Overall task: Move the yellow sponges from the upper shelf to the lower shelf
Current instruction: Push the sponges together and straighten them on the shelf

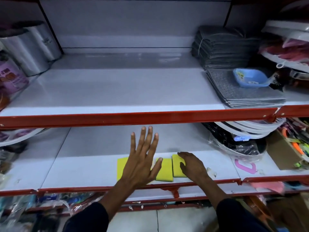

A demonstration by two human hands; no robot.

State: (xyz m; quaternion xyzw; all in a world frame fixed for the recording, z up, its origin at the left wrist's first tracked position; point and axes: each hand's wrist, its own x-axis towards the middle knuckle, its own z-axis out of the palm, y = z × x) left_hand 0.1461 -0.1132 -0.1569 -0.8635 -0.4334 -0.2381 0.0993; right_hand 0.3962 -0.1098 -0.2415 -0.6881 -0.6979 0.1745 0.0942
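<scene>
Three yellow sponges lie side by side near the front of the lower shelf (93, 166). The left sponge (121, 166) is partly hidden behind my left hand (142, 161), which hovers above it, fingers spread and holding nothing. The middle sponge (164, 171) lies flat and free. My right hand (192, 166) rests palm down on the right sponge (176, 166), fingers covering its right side. The upper shelf (117, 87) holds no yellow sponge in its middle.
Grey mats (240, 92) with a blue tray (250, 77) sit on the upper shelf's right, a taller grey stack (220, 46) behind. Silver rolls (30, 47) stand at upper left. Wrapped plates (242, 143) and a pink item (245, 166) occupy the lower shelf's right. Red rails edge both shelves.
</scene>
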